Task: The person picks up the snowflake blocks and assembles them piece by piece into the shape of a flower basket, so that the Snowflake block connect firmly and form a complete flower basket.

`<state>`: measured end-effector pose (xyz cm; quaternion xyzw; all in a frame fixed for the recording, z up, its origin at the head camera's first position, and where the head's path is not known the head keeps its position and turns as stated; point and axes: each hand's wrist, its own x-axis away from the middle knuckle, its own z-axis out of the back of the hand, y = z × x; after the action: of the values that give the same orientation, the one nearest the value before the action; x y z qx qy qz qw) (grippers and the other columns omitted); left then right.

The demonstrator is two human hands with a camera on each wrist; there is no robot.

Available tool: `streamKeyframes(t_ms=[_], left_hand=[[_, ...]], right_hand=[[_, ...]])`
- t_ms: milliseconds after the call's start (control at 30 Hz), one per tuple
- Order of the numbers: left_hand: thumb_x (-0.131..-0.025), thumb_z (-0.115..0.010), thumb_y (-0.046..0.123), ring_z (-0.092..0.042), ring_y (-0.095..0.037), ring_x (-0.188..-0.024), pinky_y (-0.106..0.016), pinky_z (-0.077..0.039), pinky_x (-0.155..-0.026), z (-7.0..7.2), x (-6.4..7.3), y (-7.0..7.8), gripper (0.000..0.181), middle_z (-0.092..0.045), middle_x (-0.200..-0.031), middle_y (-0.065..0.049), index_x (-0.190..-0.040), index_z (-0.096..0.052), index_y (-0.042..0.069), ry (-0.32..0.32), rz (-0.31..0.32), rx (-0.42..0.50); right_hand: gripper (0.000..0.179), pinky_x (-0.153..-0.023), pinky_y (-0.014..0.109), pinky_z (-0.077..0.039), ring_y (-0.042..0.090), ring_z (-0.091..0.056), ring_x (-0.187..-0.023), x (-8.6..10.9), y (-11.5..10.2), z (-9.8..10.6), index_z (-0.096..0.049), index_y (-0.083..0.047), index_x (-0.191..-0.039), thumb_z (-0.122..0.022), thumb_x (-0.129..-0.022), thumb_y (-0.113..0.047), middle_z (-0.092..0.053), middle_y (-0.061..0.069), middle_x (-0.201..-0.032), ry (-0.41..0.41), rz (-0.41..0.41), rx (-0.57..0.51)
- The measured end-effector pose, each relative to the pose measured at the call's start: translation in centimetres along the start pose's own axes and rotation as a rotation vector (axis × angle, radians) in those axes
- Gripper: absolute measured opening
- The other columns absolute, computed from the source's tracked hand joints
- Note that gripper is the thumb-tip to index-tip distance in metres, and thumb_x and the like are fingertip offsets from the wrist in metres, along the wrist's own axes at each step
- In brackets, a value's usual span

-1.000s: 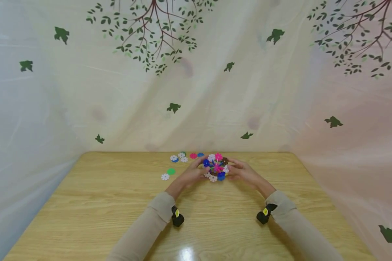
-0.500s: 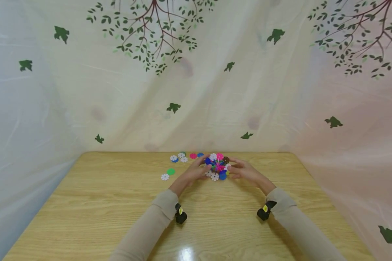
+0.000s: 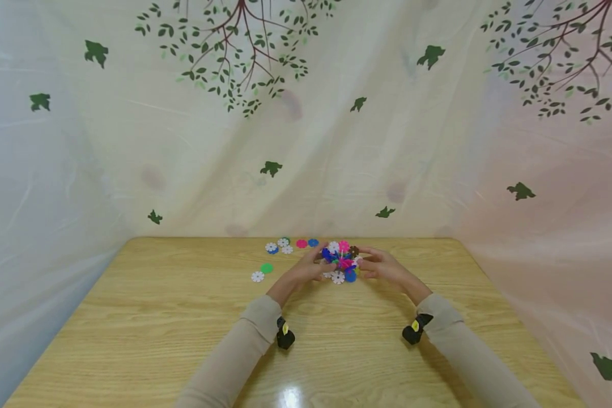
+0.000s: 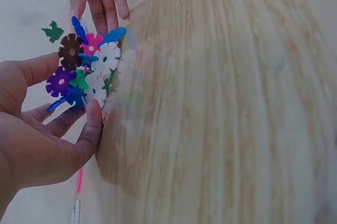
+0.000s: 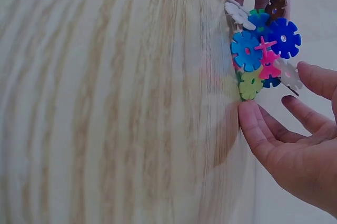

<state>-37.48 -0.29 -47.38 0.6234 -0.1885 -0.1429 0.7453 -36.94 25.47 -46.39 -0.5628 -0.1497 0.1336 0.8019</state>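
A ball-like cluster of interlocking flower discs (image 3: 344, 263) sits on the wooden table near its back edge, between both hands. Its notched plastic discs are white, pink, blue, purple, brown and green. From the left side, my left hand (image 3: 305, 268) grips it; in the left wrist view the thumb lies at a white disc (image 4: 96, 88) and a finger meets the brown disc (image 4: 70, 51). My right hand (image 3: 386, 268) holds the other side. In the right wrist view, its thumb touches the yellow-green disc (image 5: 251, 83) and a fingertip reaches a white disc (image 5: 288, 74).
Loose discs lie left of the hands: a green disc (image 3: 267, 268), a white disc (image 3: 257, 276), and farther back a pink disc (image 3: 301, 243), a blue disc (image 3: 313, 242) and several white ones. Behind the table (image 3: 183, 317) hangs a leaf-printed curtain (image 3: 306, 141).
The cluster has shifted slightly to the right and turned a little. My left hand has moved right along with it, while the right hand has stayed nearly in place.
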Motion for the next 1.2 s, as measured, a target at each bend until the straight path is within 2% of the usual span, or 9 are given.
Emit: streamKeyframes(t_ms=[300,533,733,867,967,1100,1200], left_hand=[[-0.098,-0.068,0.021,-0.043,-0.042,-0.141,-0.046,-0.055,-0.093,-0.6,0.2,0.2,0.078,-0.031,-0.161,-0.026,-0.162,-0.024,0.012,0.009,0.003,-0.040],[-0.098,-0.068,0.021,-0.045,-0.041,-0.141,-0.047,-0.053,-0.096,-0.9,0.4,0.4,0.078,-0.033,-0.160,-0.025,-0.162,-0.025,0.014,0.020,0.025,-0.026],[-0.099,-0.067,0.021,-0.040,-0.041,-0.145,-0.052,-0.051,-0.103,-0.5,0.7,0.2,0.079,-0.030,-0.163,-0.022,-0.163,-0.022,0.012,0.003,0.020,-0.025],[-0.102,-0.062,0.018,-0.044,-0.041,-0.142,-0.055,-0.051,-0.103,0.9,1.7,0.3,0.071,-0.035,-0.161,-0.022,-0.161,-0.024,0.006,0.006,-0.031,-0.033],[-0.102,-0.059,0.012,-0.050,-0.042,-0.136,-0.055,-0.051,-0.105,2.7,2.8,0.7,0.063,-0.041,-0.156,-0.026,-0.157,-0.031,0.001,0.034,-0.096,-0.027],[-0.101,-0.060,0.006,-0.054,-0.041,-0.130,-0.052,-0.049,-0.108,5.6,4.8,1.3,0.053,-0.049,-0.147,-0.031,-0.151,-0.041,-0.002,0.086,-0.157,-0.063],[-0.100,-0.062,0.007,-0.056,-0.039,-0.125,-0.048,-0.051,-0.106,7.8,6.3,1.4,0.049,-0.055,-0.139,-0.030,-0.146,-0.048,-0.003,0.122,-0.165,-0.151]], right_hand=[[0.061,-0.108,0.052,-0.050,0.051,-0.045,-0.138,0.5,0.4,0.7,-0.026,0.008,-0.156,-0.052,-0.107,-0.016,-0.037,0.038,-0.152,-0.003,-0.011,-0.027],[0.061,-0.106,0.050,-0.052,0.049,-0.046,-0.137,0.6,0.5,0.9,-0.025,0.007,-0.157,-0.051,-0.108,-0.019,-0.038,0.037,-0.152,-0.011,-0.015,-0.002],[0.060,-0.107,0.050,-0.051,0.048,-0.046,-0.138,0.5,0.4,0.6,-0.026,0.003,-0.158,-0.049,-0.109,-0.021,-0.038,0.036,-0.153,0.008,-0.020,0.000],[0.058,-0.106,0.055,-0.051,0.050,-0.048,-0.135,0.4,-0.4,-0.1,-0.029,0.002,-0.157,-0.050,-0.109,-0.023,-0.039,0.035,-0.152,0.083,0.015,0.041],[0.055,-0.104,0.053,-0.052,0.048,-0.051,-0.132,0.4,-1.6,-0.9,-0.037,0.002,-0.153,-0.054,-0.107,-0.022,-0.046,0.034,-0.148,0.208,0.082,0.119],[0.045,-0.098,0.036,-0.054,0.041,-0.057,-0.125,0.0,-3.8,-2.6,-0.053,0.001,-0.143,-0.061,-0.104,-0.019,-0.057,0.029,-0.137,0.381,0.202,0.184],[0.035,-0.088,0.023,-0.053,0.036,-0.063,-0.114,-0.5,-5.5,-4.3,-0.062,0.000,-0.133,-0.064,-0.101,-0.014,-0.065,0.027,-0.126,0.429,0.314,0.199]])
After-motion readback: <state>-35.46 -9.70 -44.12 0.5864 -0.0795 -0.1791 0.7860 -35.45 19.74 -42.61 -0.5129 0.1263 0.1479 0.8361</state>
